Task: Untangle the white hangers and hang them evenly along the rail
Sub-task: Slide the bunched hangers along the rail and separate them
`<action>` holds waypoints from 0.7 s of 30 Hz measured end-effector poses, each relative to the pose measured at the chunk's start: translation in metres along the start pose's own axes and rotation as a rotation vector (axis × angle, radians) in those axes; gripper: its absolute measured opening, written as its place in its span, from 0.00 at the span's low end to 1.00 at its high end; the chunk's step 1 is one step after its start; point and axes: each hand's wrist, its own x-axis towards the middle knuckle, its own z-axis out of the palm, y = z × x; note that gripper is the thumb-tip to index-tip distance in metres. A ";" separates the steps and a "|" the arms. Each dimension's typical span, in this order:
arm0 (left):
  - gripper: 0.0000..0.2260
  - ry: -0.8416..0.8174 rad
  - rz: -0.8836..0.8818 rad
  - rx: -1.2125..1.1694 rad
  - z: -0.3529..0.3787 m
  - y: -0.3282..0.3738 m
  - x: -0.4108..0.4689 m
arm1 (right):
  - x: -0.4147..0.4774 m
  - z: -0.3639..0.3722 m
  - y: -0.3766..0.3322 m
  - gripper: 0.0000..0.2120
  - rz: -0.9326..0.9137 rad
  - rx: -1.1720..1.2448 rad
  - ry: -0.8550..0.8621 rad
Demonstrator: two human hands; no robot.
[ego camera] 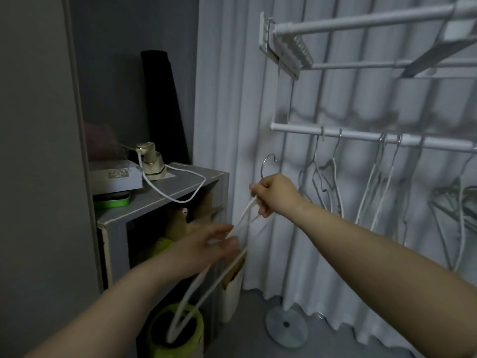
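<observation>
**Hangers (336,184): partly hung, one in hand**

Several are on the rail (361,137), unevenly spaced, with a tangled-looking clump at right. Right hand (276,195) grips the held hanger (244,213) by its neck, below the rail's left end. Left hand (209,246) pinches its wire. Left to do: hang it, then space them all.

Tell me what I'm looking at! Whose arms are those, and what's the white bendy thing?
A person wears a camera on their head, so you see their own two arms from above. The right hand grips a white hanger just under its metal hook. The left hand reaches to the hanger lower down; it's too blurry to tell if it pinches. More hangers dangle from the white rail by the curtain. On the grey shelf sits a small cream gadget with a white cable.
</observation>
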 end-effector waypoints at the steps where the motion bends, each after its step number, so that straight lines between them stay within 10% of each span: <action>1: 0.17 0.009 -0.019 -0.006 0.001 0.003 0.003 | 0.003 -0.003 0.002 0.17 0.003 -0.033 0.019; 7: 0.04 0.024 0.077 0.424 0.016 0.017 0.015 | 0.020 -0.015 0.010 0.17 -0.053 -0.155 0.074; 21: 0.11 0.342 0.075 0.623 0.007 0.015 0.161 | 0.120 -0.116 0.040 0.17 -0.437 -1.088 0.344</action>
